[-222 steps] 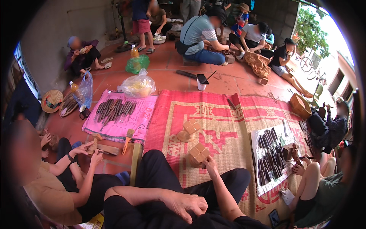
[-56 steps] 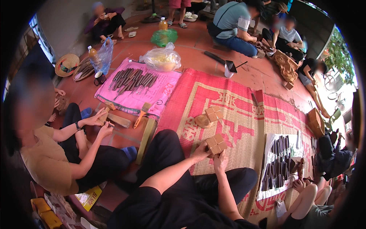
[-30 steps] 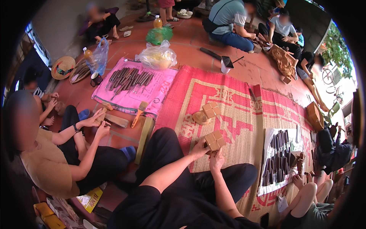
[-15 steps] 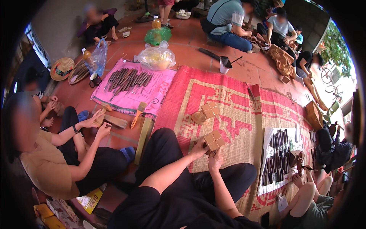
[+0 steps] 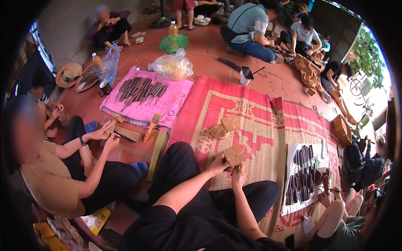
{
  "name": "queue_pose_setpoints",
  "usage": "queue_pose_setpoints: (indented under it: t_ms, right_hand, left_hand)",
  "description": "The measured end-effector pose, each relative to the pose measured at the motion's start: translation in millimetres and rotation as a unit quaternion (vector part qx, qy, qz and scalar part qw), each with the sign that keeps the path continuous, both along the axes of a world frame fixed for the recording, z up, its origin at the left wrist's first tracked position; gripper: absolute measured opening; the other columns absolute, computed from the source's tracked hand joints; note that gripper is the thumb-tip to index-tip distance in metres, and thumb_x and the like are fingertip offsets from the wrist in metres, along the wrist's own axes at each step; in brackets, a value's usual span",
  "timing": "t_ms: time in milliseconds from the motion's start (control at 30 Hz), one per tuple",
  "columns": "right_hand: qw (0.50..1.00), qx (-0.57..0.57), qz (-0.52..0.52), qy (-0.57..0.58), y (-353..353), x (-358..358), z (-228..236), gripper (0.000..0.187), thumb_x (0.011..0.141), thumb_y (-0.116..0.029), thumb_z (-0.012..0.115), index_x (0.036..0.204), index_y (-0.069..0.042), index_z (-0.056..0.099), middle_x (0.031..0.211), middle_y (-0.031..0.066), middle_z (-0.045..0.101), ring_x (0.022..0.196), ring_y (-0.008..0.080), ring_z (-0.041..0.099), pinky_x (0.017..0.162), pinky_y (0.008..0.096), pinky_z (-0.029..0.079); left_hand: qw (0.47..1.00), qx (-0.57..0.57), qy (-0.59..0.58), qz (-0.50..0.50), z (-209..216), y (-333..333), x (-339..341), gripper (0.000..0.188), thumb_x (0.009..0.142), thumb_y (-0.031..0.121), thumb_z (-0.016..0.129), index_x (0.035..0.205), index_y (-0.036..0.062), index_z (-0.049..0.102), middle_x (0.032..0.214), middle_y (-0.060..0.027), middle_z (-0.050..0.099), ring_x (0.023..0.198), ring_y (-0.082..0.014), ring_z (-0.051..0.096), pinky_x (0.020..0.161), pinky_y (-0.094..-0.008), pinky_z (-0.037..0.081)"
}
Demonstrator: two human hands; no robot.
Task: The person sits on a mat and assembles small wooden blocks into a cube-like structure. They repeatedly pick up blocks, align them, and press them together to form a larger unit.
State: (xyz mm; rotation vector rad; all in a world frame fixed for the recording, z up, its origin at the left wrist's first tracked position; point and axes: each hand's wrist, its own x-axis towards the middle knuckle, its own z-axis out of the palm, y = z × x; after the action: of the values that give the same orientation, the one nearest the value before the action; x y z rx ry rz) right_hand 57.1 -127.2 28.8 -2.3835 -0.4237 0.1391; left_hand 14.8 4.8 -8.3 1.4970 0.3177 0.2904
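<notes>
Nearest to us, beyond the person's crossed legs, we saw the left hand brought up from the lap, where it had lain seconds earlier, to the wooden block that the right hand alone had held. Its fingers were now clamped along the block's left side and lower part; the right fingers had closed at the near lower edge, their tips partly hidden. We judged that this gave the piece steadier support for close handling. The block's square, cross-grooved top faced up; we could not tell whether its base touched the mat. Over the last second the grip had hardly altered. Just beyond, a second block lay on the mat, unmoved. Farther off, we saw dark-handled tools on a pink sheet, then a clear plastic bag.
</notes>
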Motion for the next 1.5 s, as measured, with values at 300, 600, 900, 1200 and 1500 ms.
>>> queue_pose_setpoints:
  t_ms: [300,600,900,1200,1500]
  right_hand:
    - [0.996,-0.063,0.046,-0.042,1,-2,11,0.040,0.078,-0.010,0.050,0.118,-0.015,0.049,0.069,0.0177,0.061,0.062,0.0347,0.061,0.057,0.0445,0.045]
    - [0.996,0.086,-0.017,0.026,12,-12,0,0.039,0.078,-0.008,0.050,0.116,-0.014,0.045,0.067,0.0182,0.060,0.062,0.0379,0.059,0.054,0.0472,0.043]
    - [0.992,0.120,-0.006,0.028,9,-10,3,0.022,0.081,-0.007,0.048,0.103,-0.007,0.047,0.066,0.0160,0.060,0.056,0.0307,0.060,0.053,0.0416,0.046]
    - [0.992,-0.119,0.031,-0.021,1,-6,-17,0.053,0.077,-0.010,0.052,0.127,-0.011,0.035,0.067,0.0191,0.060,0.058,0.0378,0.059,0.054,0.0484,0.045]
    - [0.998,-0.041,0.009,-0.039,6,-8,6,0.036,0.076,-0.009,0.051,0.112,-0.012,0.049,0.066,0.0209,0.058,0.061,0.0390,0.058,0.056,0.0477,0.045]
  left_hand:
    - [0.996,-0.084,-0.013,-0.022,-14,2,2,0.068,0.078,0.037,0.066,0.130,0.0070,0.034,0.121,-0.0098,0.043,0.111,-0.0197,0.044,0.094,-0.0323,0.035]
    - [0.998,-0.050,-0.031,0.000,-2,2,-3,0.068,0.079,0.042,0.064,0.129,0.0064,0.036,0.117,-0.0087,0.045,0.108,-0.0184,0.045,0.092,-0.0320,0.037]
    - [0.999,0.015,0.032,0.012,4,1,0,0.066,0.079,0.041,0.064,0.127,0.0065,0.035,0.116,-0.0066,0.047,0.106,-0.0153,0.046,0.088,-0.0304,0.040]
    - [0.995,-0.096,-0.015,-0.016,-11,0,5,0.065,0.079,0.038,0.065,0.127,0.0054,0.036,0.120,-0.0087,0.044,0.109,-0.0183,0.044,0.092,-0.0316,0.037]
    - [0.998,-0.056,-0.022,-0.012,-5,0,2,0.064,0.079,0.043,0.064,0.123,0.0053,0.035,0.112,-0.0052,0.048,0.103,-0.0127,0.047,0.086,-0.0289,0.042]
